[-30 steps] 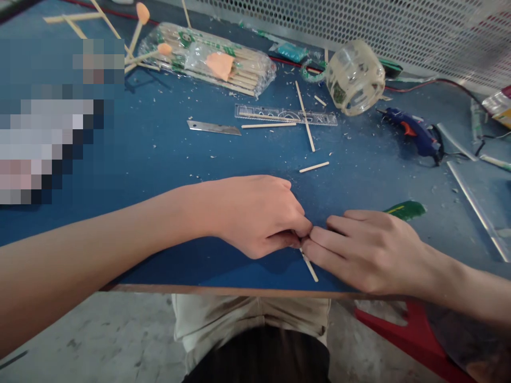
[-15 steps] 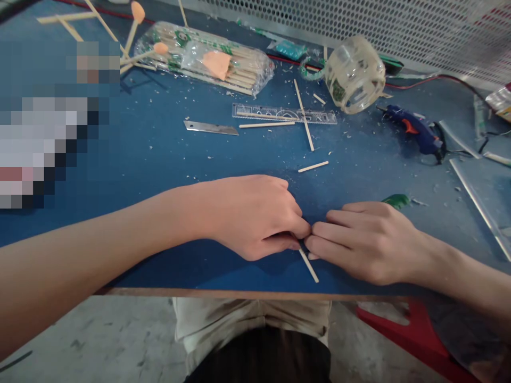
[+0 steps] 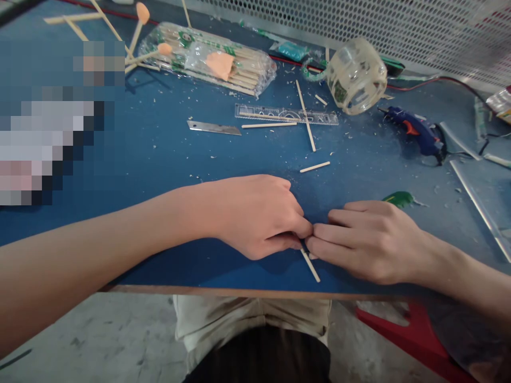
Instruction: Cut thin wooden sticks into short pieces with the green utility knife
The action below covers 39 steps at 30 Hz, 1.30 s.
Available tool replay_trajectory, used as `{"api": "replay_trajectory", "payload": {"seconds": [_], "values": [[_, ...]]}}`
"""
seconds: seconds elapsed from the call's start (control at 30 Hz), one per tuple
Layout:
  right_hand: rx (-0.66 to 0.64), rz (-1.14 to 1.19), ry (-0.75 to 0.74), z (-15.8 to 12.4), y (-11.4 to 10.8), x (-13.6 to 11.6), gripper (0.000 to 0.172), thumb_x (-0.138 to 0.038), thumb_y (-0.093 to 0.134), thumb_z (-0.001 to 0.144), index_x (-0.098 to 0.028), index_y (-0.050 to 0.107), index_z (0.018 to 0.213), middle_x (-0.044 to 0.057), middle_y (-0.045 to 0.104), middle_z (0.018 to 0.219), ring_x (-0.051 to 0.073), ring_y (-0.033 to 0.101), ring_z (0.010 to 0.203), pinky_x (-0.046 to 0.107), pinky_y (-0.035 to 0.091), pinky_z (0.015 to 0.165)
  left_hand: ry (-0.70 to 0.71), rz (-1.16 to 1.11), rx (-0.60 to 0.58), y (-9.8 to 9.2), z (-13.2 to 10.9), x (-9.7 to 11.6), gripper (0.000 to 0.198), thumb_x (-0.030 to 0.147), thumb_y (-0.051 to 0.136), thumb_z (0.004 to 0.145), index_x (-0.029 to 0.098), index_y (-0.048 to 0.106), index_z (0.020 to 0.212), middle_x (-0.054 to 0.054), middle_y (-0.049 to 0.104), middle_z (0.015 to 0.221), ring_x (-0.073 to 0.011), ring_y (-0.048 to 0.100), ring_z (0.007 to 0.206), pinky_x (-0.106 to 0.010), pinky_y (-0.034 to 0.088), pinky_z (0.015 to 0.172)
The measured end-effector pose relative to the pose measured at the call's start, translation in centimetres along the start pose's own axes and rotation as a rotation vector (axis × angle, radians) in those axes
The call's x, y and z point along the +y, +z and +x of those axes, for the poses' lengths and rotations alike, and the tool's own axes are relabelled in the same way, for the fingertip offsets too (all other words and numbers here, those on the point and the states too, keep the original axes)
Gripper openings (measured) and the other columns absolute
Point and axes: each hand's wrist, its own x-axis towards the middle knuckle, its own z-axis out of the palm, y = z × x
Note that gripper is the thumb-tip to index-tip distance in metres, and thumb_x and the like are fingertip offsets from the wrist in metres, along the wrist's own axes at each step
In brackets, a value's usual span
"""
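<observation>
My left hand (image 3: 267,215) is closed in a pinch on a thin wooden stick (image 3: 311,266). The stick's lower end slants out below the fingers, near the table's front edge, while its upper part is hidden under the hand. Against those fingertips rest the pressed-together fingers of my right hand (image 3: 367,239). What the right fingers grip is hidden. Ahead of the hands lie a short stick piece (image 3: 315,167), a longer stick (image 3: 269,125) and another stick (image 3: 310,133) that crosses a clear ruler (image 3: 287,114). A loose cutter blade (image 3: 214,127) lies left of them.
Along the back are a plastic pack of sticks (image 3: 171,58), a tipped clear jar (image 3: 355,77) and a metal mesh panel (image 3: 399,32). A blue glue gun (image 3: 419,130), a clear glue stick (image 3: 477,205) and a green leaf-like piece (image 3: 399,199) lie right. Shavings dot the blue table (image 3: 159,165).
The view has shifted slightly, so the things on the table appear a little further right. Both hands keep nearly the same pose around the stick.
</observation>
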Motion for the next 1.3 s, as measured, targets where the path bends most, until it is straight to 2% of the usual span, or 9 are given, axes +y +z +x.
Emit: {"api": "replay_trajectory", "payload": {"seconds": [0.13, 0.27, 0.43, 0.57, 0.77, 0.97, 1.1, 1.3], "values": [[0.002, -0.073, -0.008, 0.4, -0.2, -0.9, 0.025, -0.013, 0.050, 0.106, -0.023, 0.071, 0.098, -0.003, 0.071, 0.082, 0.016, 0.051, 0.060, 0.037, 0.036, 0.058, -0.018, -0.014, 0.010, 0.1, -0.1, 0.1, 0.017, 0.018, 0.061, 0.104, 0.024, 0.072, 0.093, 0.004, 0.075, 0.086, -0.0170, 0.062, 0.076, -0.034, 0.037, 0.078], [0.012, -0.077, 0.005, 0.4, 0.1, -1.1, 0.025, -0.013, 0.049, 0.107, -0.022, 0.070, 0.097, -0.003, 0.072, 0.082, 0.016, 0.052, 0.060, 0.037, 0.036, 0.059, -0.011, -0.032, 0.035, 0.1, -0.3, 0.1, 0.016, 0.016, 0.063, 0.103, 0.023, 0.073, 0.093, 0.006, 0.073, 0.084, -0.0153, 0.062, 0.076, -0.032, 0.036, 0.080], [0.045, -0.017, 0.042, -0.6, 0.5, 0.9, 0.025, -0.023, 0.049, 0.113, -0.022, 0.067, 0.096, -0.002, 0.070, 0.081, 0.016, 0.055, 0.066, 0.036, 0.035, 0.060, -0.025, 0.009, 0.012, 0.0, -0.3, 0.1, 0.020, 0.025, 0.059, 0.110, 0.024, 0.075, 0.097, 0.004, 0.073, 0.088, -0.0169, 0.063, 0.080, -0.032, 0.038, 0.082], [0.071, 0.037, 0.059, -0.9, 0.7, 1.9, 0.023, -0.028, 0.051, 0.113, -0.020, 0.066, 0.097, 0.000, 0.069, 0.081, 0.016, 0.056, 0.067, 0.035, 0.034, 0.059, -0.027, 0.030, 0.000, -0.1, -0.2, 0.1, 0.023, 0.026, 0.058, 0.110, 0.023, 0.074, 0.093, 0.002, 0.072, 0.086, -0.0185, 0.063, 0.079, -0.034, 0.038, 0.081], [0.030, 0.046, 0.003, -0.4, 1.3, 1.0, 0.024, -0.027, 0.053, 0.111, -0.022, 0.064, 0.090, -0.002, 0.062, 0.077, 0.017, 0.051, 0.066, 0.036, 0.032, 0.060, 0.015, 0.031, 0.058, 0.1, -0.3, 0.1, 0.021, 0.025, 0.060, 0.108, 0.023, 0.074, 0.092, 0.002, 0.072, 0.085, -0.0182, 0.061, 0.077, -0.033, 0.038, 0.078], [0.020, 0.049, -0.004, -0.3, 1.1, 0.7, 0.028, -0.021, 0.046, 0.110, -0.023, 0.064, 0.089, -0.002, 0.065, 0.079, 0.018, 0.050, 0.066, 0.037, 0.035, 0.060, 0.001, 0.025, 0.035, 0.1, -0.3, 0.0, 0.023, 0.026, 0.058, 0.109, 0.024, 0.072, 0.091, 0.003, 0.073, 0.087, -0.0180, 0.061, 0.078, -0.033, 0.037, 0.079], [0.016, 0.023, 0.003, -0.2, 0.8, 0.6, 0.028, -0.020, 0.045, 0.110, -0.022, 0.066, 0.092, -0.002, 0.065, 0.079, 0.018, 0.052, 0.065, 0.037, 0.037, 0.060, 0.030, 0.016, 0.066, 0.1, -0.3, -0.1, 0.021, 0.024, 0.060, 0.108, 0.022, 0.071, 0.090, 0.003, 0.071, 0.085, -0.0171, 0.060, 0.076, -0.031, 0.037, 0.078], [-0.010, 0.026, -0.014, -0.2, 0.8, 0.5, 0.025, -0.020, 0.047, 0.108, -0.023, 0.065, 0.092, -0.002, 0.062, 0.077, 0.018, 0.051, 0.066, 0.037, 0.034, 0.060, 0.021, 0.010, 0.077, 0.1, -0.2, -0.1, 0.022, 0.024, 0.062, 0.106, 0.024, 0.071, 0.087, 0.004, 0.069, 0.081, -0.0167, 0.060, 0.074, -0.033, 0.039, 0.076]]}}
